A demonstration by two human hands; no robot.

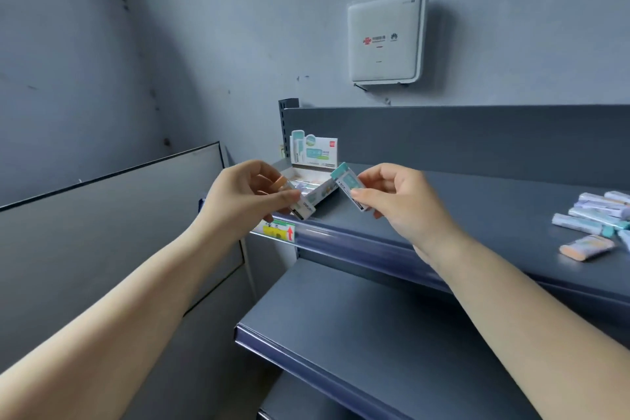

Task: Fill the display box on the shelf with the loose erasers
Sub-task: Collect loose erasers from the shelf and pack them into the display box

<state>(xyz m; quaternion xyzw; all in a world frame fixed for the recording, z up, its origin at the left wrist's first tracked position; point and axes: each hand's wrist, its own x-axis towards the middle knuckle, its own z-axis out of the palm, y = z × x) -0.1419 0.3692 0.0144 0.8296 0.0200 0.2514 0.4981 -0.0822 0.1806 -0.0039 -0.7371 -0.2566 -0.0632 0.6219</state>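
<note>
Left hand (243,196) pinching an orange-tipped eraser (296,200), right hand (402,196) a teal-tipped eraser (350,185), above the display box (315,177).

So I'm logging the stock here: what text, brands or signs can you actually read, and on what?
White wall-mounted box: red and grey logos, wording too small to read.
Orange-capped eraser in left hand: dark lettering, blurred.
White display box: print unreadable.
Yellow shelf-edge tag: red upward arrow, text blurred.

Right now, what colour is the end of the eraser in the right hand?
Teal, on the eraser; the head view shows it.
</note>
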